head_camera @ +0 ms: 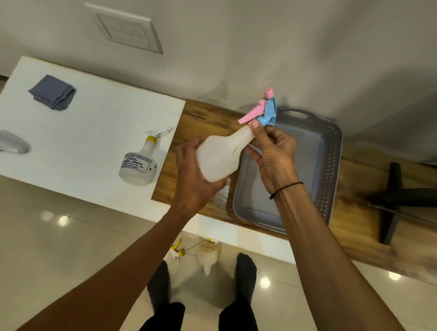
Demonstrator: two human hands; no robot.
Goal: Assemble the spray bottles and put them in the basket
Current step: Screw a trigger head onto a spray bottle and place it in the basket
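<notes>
Head view shows two hands holding one white bottle [219, 157] up in the air, just over the near left corner of the grey basket [332, 156]. The left hand [194, 179] is wrapped around the fat bottom part of the bottle. The right hand [271, 155] pinches the thin neck, right under the pink and blue spray top [263, 109]. The top sits on the neck, so it looks like this bottle is being screwed shut or is almost done. The basket has nothing in it that I can see, so no bottle is put away yet. A second bottle with a yellow cap [139, 165] lies on its side on the white tabletop [88, 123], well away to the left; it looks put together and waits its turn. Down on the floor, between the person's feet, lie another white bottle [207, 257] and a loose yellow spray part [178, 250], so that one likely needs building too. A folded blue cloth [53, 92] rests far back on the tabletop. A black stand [398, 200] is on the wooden bench [204, 116] past the basket. Nothing blocks the way into the basket.
</notes>
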